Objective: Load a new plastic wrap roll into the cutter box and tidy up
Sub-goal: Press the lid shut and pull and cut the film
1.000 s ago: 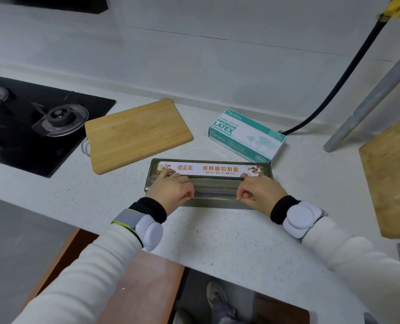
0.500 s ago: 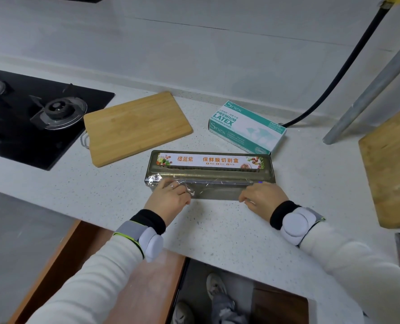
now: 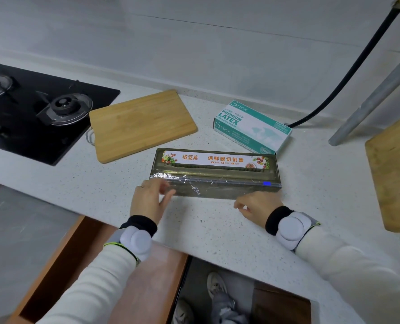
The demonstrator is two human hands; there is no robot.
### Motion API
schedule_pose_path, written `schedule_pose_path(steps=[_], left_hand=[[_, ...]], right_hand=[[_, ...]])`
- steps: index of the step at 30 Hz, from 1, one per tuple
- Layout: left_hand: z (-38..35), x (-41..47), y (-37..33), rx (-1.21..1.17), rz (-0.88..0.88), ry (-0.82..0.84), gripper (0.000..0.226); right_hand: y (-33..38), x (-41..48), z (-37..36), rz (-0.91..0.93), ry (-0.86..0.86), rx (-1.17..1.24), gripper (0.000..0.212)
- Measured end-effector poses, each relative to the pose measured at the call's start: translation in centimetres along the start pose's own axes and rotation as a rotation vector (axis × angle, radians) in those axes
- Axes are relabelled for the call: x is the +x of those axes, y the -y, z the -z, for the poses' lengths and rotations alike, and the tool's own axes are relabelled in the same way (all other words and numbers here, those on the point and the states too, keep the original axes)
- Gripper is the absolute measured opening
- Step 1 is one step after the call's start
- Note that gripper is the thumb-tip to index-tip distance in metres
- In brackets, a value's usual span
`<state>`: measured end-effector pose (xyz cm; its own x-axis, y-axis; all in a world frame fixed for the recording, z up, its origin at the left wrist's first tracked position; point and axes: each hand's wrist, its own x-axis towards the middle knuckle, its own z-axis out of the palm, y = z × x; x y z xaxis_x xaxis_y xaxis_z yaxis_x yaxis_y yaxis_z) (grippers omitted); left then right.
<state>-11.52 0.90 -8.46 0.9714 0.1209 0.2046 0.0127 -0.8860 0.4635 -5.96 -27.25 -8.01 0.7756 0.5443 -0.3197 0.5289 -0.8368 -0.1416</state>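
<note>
The dark translucent cutter box (image 3: 215,170) lies on the white speckled counter (image 3: 206,230) with its printed label facing up. A small blue slider (image 3: 266,183) sits at the right end of its cutting rail. A sheet of plastic wrap (image 3: 208,189) hangs crinkled over the box's front face. My left hand (image 3: 148,202) is at the box's front left corner, fingers spread and blurred, with nothing clearly in it. My right hand (image 3: 258,205) rests at the front right, fingers curled at the wrap's lower edge. Whether it pinches the wrap is hidden.
A bamboo cutting board (image 3: 140,123) lies behind left, next to a black gas hob (image 3: 30,111). A latex glove box (image 3: 252,126) sits just behind the cutter box. A second wooden board (image 3: 395,169) is at right, with a black hose (image 3: 348,73) and a metal pipe (image 3: 376,97). An open drawer (image 3: 61,265) is below the counter.
Both hands have drawn back towards me from the box top to its front edge, and the wrap now lies over the front face. My left hand's fingers have spread apart.
</note>
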Motion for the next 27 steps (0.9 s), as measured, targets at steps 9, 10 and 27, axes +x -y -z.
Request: schedule_pose_path(steps=[9,10,27], left_hand=[[0.5,2.8,2.1,0.017,0.152,-0.042,0.036],[0.5,3.0,2.2,0.012,0.154,-0.026,0.038],[-0.3,3.1,4.4,0.014,0.285,0.076,0.039]], right_hand=[[2.4,1.6,0.4,0.049,-0.032,0.105,0.035],[2.4,1.7,0.3,0.047,-0.03,0.099,0.037],[-1.2,0.7,-1.0,-0.169,0.077,0.118,0.048]])
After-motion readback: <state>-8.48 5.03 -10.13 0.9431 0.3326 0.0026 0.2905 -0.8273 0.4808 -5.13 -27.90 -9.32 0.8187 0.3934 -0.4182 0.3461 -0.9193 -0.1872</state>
